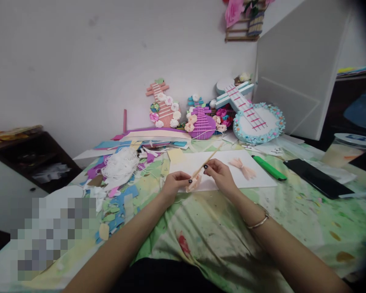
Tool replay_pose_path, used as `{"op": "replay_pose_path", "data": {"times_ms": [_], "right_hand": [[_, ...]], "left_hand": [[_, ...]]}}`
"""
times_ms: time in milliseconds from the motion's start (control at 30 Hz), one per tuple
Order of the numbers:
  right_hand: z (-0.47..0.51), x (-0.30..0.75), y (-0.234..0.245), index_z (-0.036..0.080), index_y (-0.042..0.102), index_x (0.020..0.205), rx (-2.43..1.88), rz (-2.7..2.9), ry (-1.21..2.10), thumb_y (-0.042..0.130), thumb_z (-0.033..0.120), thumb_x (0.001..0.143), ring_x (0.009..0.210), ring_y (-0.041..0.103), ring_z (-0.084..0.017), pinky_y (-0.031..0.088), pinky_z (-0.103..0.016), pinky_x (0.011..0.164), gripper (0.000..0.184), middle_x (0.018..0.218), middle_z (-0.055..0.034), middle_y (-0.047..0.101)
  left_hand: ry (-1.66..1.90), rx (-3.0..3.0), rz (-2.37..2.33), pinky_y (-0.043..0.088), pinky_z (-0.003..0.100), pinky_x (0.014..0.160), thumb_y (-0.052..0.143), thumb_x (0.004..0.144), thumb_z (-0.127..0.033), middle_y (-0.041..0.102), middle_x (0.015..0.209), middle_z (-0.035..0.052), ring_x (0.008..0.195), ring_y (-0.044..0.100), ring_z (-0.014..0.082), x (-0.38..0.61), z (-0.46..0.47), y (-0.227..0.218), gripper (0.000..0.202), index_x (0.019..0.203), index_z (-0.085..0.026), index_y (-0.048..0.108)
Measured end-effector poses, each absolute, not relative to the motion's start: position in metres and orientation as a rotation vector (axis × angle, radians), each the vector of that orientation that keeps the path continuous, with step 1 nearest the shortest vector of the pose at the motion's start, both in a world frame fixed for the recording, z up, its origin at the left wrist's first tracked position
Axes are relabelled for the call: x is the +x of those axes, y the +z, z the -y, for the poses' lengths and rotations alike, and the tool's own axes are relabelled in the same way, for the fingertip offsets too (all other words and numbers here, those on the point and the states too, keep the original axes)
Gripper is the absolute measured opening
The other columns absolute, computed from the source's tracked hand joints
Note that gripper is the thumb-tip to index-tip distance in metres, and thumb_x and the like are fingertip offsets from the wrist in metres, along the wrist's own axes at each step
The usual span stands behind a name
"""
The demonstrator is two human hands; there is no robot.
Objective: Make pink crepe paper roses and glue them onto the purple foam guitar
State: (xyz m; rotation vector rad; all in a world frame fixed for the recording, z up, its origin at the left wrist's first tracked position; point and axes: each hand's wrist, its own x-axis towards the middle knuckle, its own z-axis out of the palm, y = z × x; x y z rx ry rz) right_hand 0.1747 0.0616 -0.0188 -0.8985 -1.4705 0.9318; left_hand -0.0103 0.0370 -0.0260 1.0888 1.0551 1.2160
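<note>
My left hand (173, 185) pinches a small peach paper flower (194, 184) just above the near edge of a white board (219, 181). My right hand (219, 173) grips a thin wooden stick (212, 154), which slants from the flower up to the right. The stick's lower end meets the peach paper; whether it is stuck there I cannot tell. On the board, right of my right hand, lies a peach paper bow (243, 168) gathered in the middle. A pale yellow paper square (177, 156) rests at the board's far left corner.
A green cutter (269, 167) and a black phone (319, 178) lie to the right, near a lidded tub (344, 148). White string (119, 165) and paper scraps (117, 215) cover the left. Decorated instrument models (203, 122) stand along the wall.
</note>
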Motion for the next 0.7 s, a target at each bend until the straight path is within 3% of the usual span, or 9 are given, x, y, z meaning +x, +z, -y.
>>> {"op": "replay_pose_path", "data": {"times_ms": [700], "right_hand": [[-0.0544, 0.1679, -0.0241, 0.016, 0.061, 0.074, -0.883, 1.384, 1.082, 0.066, 0.054, 0.067, 0.056, 0.053, -0.013, 0.041, -0.026, 0.056, 0.039, 0.058, -0.0004, 0.059]], "left_hand": [[1.162, 1.127, -0.993, 0.041, 0.022, 0.058, 0.080, 0.049, -0.017, 0.066, 0.061, 0.0015, 0.056, 0.057, 0.0098, -0.0085, -0.0274, -0.0280, 0.018, 0.063, -0.013, 0.069]]}}
